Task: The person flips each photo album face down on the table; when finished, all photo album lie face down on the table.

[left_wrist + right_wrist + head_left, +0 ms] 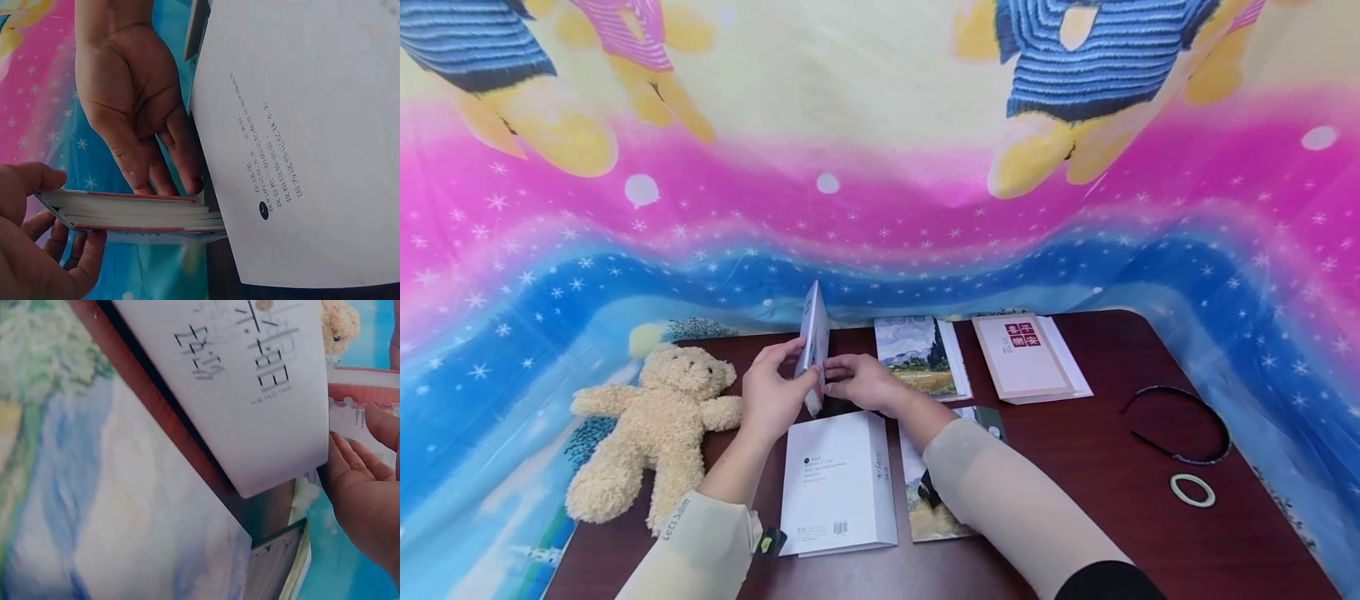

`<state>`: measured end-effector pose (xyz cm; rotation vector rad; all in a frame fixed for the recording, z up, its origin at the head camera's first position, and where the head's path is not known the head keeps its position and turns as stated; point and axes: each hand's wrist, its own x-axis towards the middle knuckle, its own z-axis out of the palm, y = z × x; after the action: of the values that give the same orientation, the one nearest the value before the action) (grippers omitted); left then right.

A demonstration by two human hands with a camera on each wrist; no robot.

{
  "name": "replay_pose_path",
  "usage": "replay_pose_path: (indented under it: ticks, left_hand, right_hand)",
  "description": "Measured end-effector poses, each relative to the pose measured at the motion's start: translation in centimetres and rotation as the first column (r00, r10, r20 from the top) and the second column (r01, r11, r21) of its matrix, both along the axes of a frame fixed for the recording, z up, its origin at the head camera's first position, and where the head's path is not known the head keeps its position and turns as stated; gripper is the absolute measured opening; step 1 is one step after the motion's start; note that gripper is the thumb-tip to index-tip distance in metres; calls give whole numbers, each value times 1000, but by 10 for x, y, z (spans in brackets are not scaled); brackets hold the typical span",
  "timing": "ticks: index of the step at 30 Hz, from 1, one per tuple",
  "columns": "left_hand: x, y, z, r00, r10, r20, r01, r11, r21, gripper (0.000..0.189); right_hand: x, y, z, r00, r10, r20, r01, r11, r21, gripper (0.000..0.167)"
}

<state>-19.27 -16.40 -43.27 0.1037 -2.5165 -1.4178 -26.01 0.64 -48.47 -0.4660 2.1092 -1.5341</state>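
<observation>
My left hand [778, 387] grips a book [813, 342] that stands on edge at the back of the table. In the left wrist view, the thumb lies on one cover and the fingers on the other, with the page block [137, 212] between red-edged covers. My right hand [868, 383] is beside the book's right face, its fingers extended along the cover. Below both hands, a white book [835, 475] with small print and a barcode stands on the table, its lettered spine [250, 362] showing in the right wrist view.
A plush bear [655, 425] lies at left. Behind my right forearm is a painting-covered book [936, 525], partly hidden. At the back are a landscape-cover book [917, 350] and a beige book [1022, 358] with red characters. A black headband [1221, 425] and a pale ring [1192, 490] lie right.
</observation>
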Motion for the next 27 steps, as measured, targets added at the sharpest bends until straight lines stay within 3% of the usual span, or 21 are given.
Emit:
replay_pose_path:
  ticks: [6, 10, 18, 27]
  left_hand:
    - [0, 3, -1, 1000, -12, -14, 12, 1000, 5, 50]
    - [0, 5, 0, 1000, -16, -14, 16, 1000, -7, 50]
    - [0, 8, 0, 1000, -19, -15, 19, 999, -31, 49]
    - [-1, 13, -1, 999, -42, -29, 42, 999, -23, 48]
  right_hand:
    - [-7, 6, 10, 995, -20, 101, 33, 990, -137, 55]
    - [-12, 10, 22, 989, -57, 134, 80, 981, -176, 58]
    - [-18, 14, 44, 990, -100, 98, 117, 975, -190, 62]
    - [-22, 16, 59, 989, -117, 89, 133, 972, -196, 62]
